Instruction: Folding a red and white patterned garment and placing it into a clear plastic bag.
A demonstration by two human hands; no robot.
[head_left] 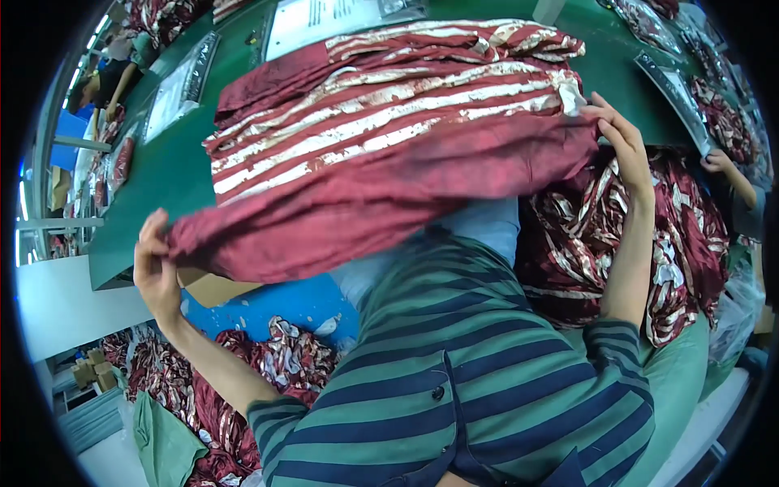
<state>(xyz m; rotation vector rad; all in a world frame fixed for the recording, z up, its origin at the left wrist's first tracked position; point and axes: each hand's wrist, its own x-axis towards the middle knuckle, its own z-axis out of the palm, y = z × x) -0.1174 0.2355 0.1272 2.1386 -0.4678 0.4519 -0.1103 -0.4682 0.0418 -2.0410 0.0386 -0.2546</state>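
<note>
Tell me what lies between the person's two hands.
In the head view, a length of plain dark-red cloth spans from the left hand to the right hand.

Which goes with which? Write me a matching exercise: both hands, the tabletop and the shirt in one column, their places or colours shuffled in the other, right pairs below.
Column one
1. left hand
2. right hand
3. tabletop
4. shirt

Column two
A. green and navy stripes
B. at the right end of the red cloth
C. plain green
D. at the left end of the red cloth

Pairs: 1-D, 2-B, 3-C, 4-A
</note>
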